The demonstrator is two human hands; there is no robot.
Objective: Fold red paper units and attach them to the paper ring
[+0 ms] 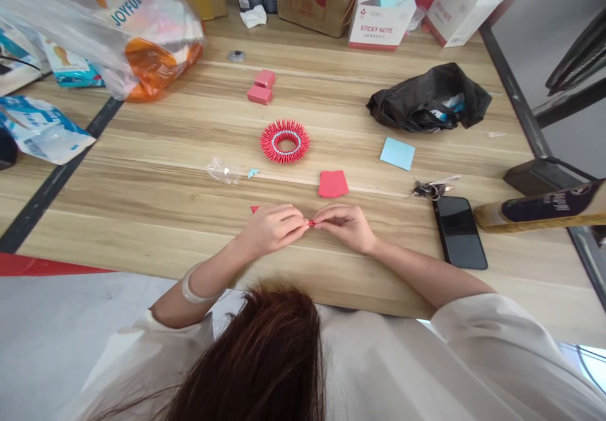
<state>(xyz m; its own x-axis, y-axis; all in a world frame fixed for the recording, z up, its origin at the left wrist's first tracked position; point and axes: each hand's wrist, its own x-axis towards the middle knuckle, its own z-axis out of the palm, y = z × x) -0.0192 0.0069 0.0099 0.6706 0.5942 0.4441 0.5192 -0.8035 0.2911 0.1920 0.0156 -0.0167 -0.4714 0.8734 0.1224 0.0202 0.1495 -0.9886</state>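
Between my fingertips is a small folded red paper piece point(311, 223), mostly hidden. My left hand point(277, 228) pinches its left end and my right hand point(344, 224) pinches its right end, low over the table's near side. Just beyond my right hand lies a stack of red paper squares point(332, 183). A red folded triangle point(254, 209) peeks out behind my left hand, and a blue folded triangle point(253, 173) sits farther off. Past them rests a spiky ring of folded red paper point(269, 144) with a pale blue inner band.
Two red paper blocks point(260, 95) and clear plastic wrap point(222, 171) lie toward the left. On the right are blue notes point(398, 153), keys point(428, 189), a phone point(460, 231), a tube point(534, 209) and a black bag point(426, 100). Sticky note boxes point(379, 26) stand at the back.
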